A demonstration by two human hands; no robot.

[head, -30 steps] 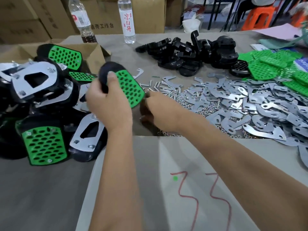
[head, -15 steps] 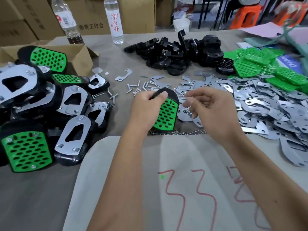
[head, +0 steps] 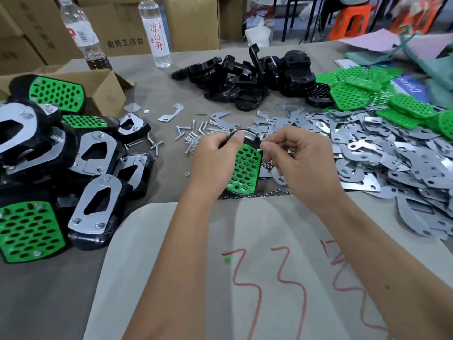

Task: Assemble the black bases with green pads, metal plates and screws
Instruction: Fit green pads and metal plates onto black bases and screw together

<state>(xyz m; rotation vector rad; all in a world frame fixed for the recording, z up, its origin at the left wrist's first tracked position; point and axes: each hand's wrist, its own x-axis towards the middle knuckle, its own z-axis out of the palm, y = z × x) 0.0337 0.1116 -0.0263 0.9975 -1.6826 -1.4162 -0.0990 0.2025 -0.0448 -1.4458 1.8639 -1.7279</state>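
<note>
The left hand gripped a black plastic base fitted with a perforated green pad, thumb curled over its rounded top end, holding it tilted just above the table at centre. The right hand pinched a small bright metal part between thumb and forefinger at the pad's upper right corner; whether it was a screw cannot be told. Loose steel screws lay just behind the hands. To the right spread a heap of thin, flat, shiny metal plates with cut-outs, and beyond them a pile of green honeycomb-pattern pads. A stack of bare glossy black bases sat at the far centre. Finished assemblies, showing green faces or plated undersides, were piled at left beside an open brown cardboard box. The grey table surface carried a pale sheet marked "33" in red. Two clear plastic bottles stood at the back; the nearer white-labelled bottle read "凉白开" in red. Stacked cartons behind bore printed characters including "工作台"
</note>
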